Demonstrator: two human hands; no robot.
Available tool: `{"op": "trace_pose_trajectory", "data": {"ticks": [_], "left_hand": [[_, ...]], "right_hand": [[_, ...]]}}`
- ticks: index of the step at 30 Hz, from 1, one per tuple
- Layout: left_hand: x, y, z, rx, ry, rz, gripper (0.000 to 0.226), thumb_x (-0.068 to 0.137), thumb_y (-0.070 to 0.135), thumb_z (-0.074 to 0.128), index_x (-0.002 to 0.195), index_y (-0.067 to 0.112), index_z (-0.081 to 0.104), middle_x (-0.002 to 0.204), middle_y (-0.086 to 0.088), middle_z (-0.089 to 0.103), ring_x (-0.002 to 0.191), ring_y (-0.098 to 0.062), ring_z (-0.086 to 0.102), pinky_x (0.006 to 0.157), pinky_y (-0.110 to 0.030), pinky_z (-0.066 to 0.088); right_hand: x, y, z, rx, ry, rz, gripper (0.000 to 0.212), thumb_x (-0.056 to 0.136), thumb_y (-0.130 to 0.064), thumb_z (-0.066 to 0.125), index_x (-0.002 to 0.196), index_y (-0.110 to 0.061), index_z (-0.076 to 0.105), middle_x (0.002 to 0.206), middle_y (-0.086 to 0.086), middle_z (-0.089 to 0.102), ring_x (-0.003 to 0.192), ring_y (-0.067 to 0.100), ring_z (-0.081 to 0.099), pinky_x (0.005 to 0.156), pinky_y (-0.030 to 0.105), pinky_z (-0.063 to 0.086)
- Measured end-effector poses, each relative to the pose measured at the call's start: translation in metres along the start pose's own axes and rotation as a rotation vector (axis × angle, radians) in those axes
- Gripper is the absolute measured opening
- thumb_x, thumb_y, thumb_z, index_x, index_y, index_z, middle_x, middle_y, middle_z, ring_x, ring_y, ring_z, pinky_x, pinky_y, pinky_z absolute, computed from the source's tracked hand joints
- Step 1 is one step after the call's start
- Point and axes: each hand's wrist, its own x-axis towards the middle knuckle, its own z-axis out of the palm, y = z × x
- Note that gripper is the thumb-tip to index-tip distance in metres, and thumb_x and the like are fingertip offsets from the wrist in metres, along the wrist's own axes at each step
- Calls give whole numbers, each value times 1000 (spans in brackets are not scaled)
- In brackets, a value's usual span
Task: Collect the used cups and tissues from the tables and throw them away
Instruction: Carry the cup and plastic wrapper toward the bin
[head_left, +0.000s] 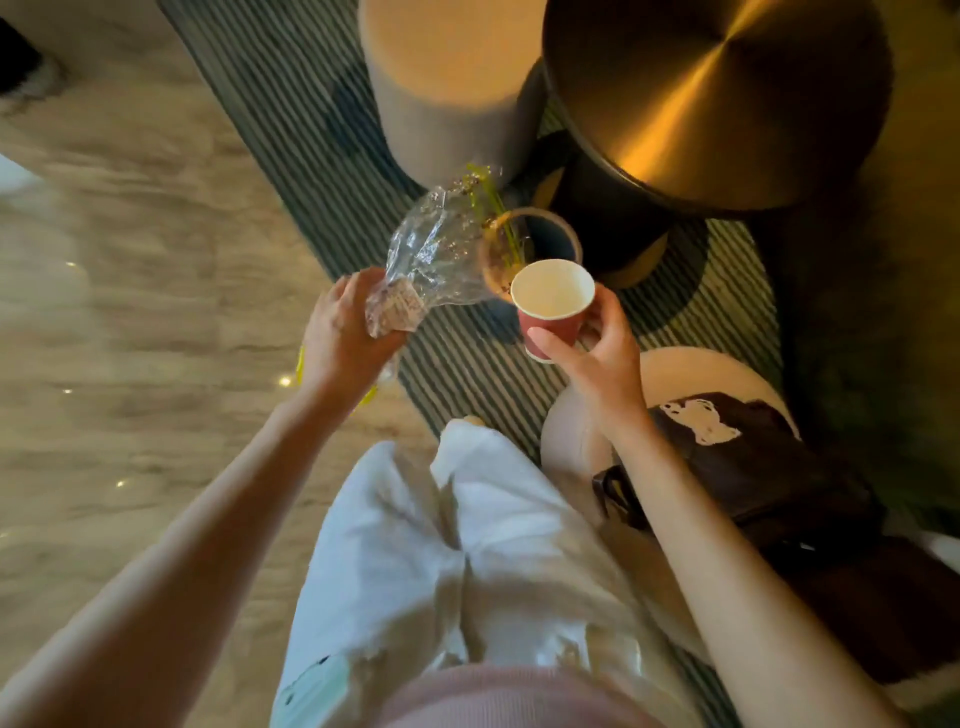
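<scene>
My right hand (597, 358) grips a red paper cup (551, 312) with a white, empty-looking inside, held upright above the striped rug. My left hand (343, 338) holds a crumpled clear plastic wrapper (431, 254) with thin green and dried flower stems in it; the wrapper's far end reaches over a small round bin (550, 234) with a gold rim that stands on the floor just beyond the cup. No tissue shows clearly.
A round brass-topped table (717, 98) rises at the upper right, with a pale cylindrical stool (452, 83) to its left. A dark brown bag (743, 467) lies on a round pale seat (675, 374) by my right arm. Wooden floor spreads left.
</scene>
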Motion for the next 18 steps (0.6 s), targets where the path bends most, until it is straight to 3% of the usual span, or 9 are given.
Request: {"op": "trace_pose_trajectory", "data": {"ticks": [3,7,12,15,18], "left_hand": [[56,5,5,-13,-72,78,62,67,8,77,125,6,55,119,-16,61,110,-35,57,91,-40,44],[130,12,18,-23,-230,231,62,70,12,78,127,5,53,122,-15,59,116,-31,53,99,-42,40],[224,27,42,-65,-546,421,66,72,13,76,132,14,48,128,-8,56,122,-25,49,106,-43,38],[270,27,65,-62,-653,527,69,71,9,76,133,11,47,128,-11,56,122,-27,50,104,-39,39],[306,24,106,-32,-766,609,69,72,11,76,134,8,46,127,-12,56,120,-27,51,102,-38,40]], "right_hand": [[24,-8,9,38,99,37,57,72,-22,82,116,-37,49,119,-9,59,111,6,58,92,26,50],[49,-7,28,72,272,108,55,71,-24,82,111,-43,49,112,-21,57,103,-11,56,81,10,48],[76,-11,64,34,556,208,65,70,-35,82,125,-35,47,124,-9,56,116,6,53,91,20,47],[92,-10,84,102,700,222,61,69,-38,82,119,-46,48,119,-21,58,113,-1,54,84,11,46],[113,4,101,150,843,273,60,68,-35,83,118,-41,49,115,-27,57,109,-8,54,83,7,45]]}}
